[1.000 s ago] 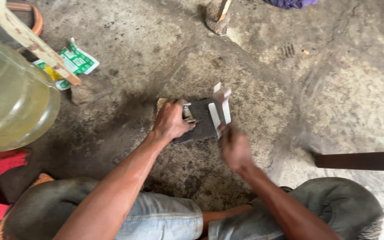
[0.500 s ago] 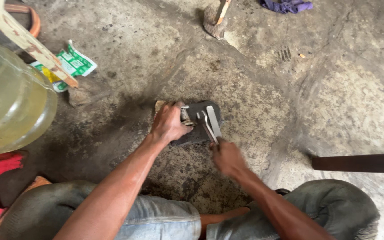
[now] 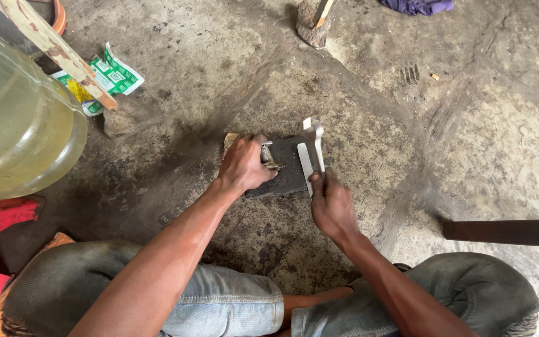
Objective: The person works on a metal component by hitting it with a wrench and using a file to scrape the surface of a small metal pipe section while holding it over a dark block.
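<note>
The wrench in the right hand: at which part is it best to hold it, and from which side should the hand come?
Probably best by the lower end of its shaft, coming from the near side, as the right hand grips the wrench now. The slim shaft points away from the person, leaving the open jaw head free above the dark flat block, which the left hand steadies.

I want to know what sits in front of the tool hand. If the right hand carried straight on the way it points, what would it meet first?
The right hand points up-frame, holding a silver wrench. Straight ahead it would probably first cross the dark flat block edge, then bare concrete floor; depth is unclear.
</note>
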